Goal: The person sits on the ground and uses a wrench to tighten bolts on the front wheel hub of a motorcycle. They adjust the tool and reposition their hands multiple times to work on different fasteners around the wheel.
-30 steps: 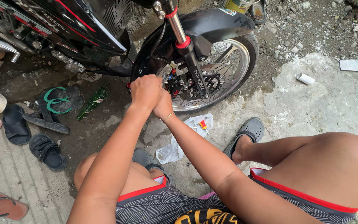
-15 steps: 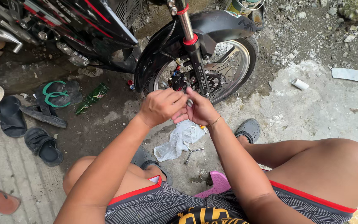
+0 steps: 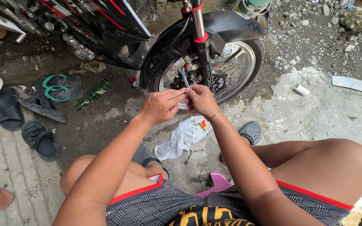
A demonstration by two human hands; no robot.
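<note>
Both hands have drawn back from the front wheel (image 3: 231, 67) since the earlier frame. Head view: left hand (image 3: 161, 104) and right hand (image 3: 201, 99) meet, fingers pinching a slim grey tool (image 3: 184, 77) upright, near the wheel. Plastic bag (image 3: 181, 136) lies nearer; green bottle (image 3: 94, 93) left.

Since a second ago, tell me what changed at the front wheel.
Both hands drew back from the wheel hub toward the person: the left hand and right hand now pinch a thin grey tool between them, upright. The motorcycle wheel, plastic bag and sandals stayed put.
</note>
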